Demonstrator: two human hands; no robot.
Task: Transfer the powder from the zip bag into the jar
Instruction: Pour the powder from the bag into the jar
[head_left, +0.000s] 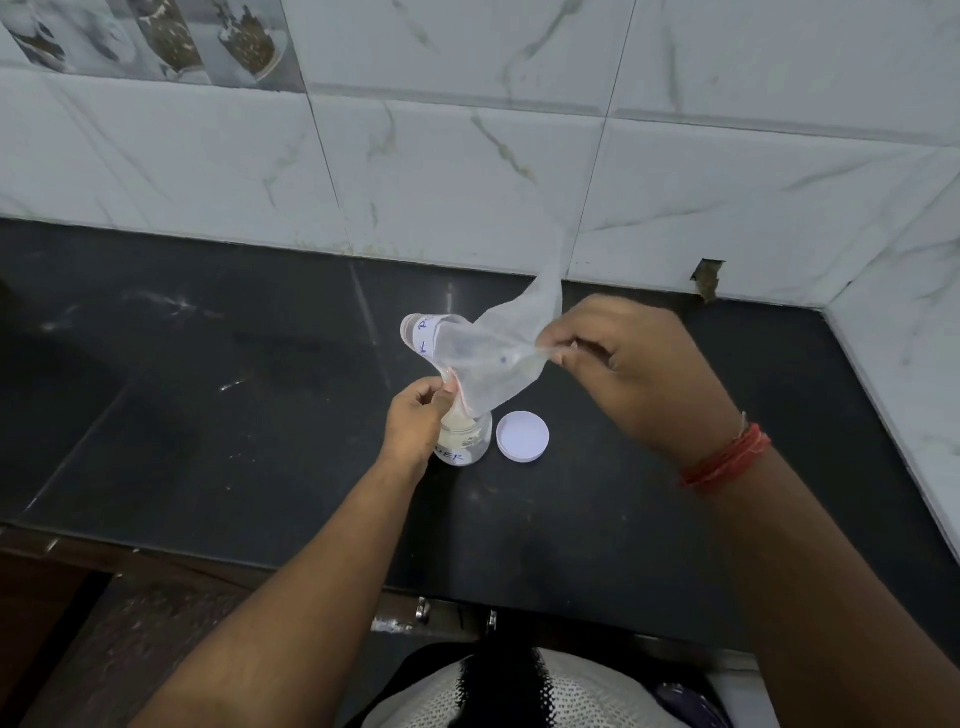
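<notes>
Two hands on one bag above an open jar

Two hands hold a clear zip bag over a dark stone counter, which meets a white marbled tile wall at the back and on the right. Just right of the jar a white lid lies flat on the counter, not touching it. The left hand stands in front of the jar and hides its left side and part of its label. The left hand pinches the bag's red-edged mouth just above the jar's opening; the right hand, with a red thread band at the wrist, pinches the bag's side higher up. The bag's long axis runs on a slant — mouth down-left at the jar, far corner up-right toward the wall. The jar stands upright near the middle of the counter — pale powder shows inside.
</notes>
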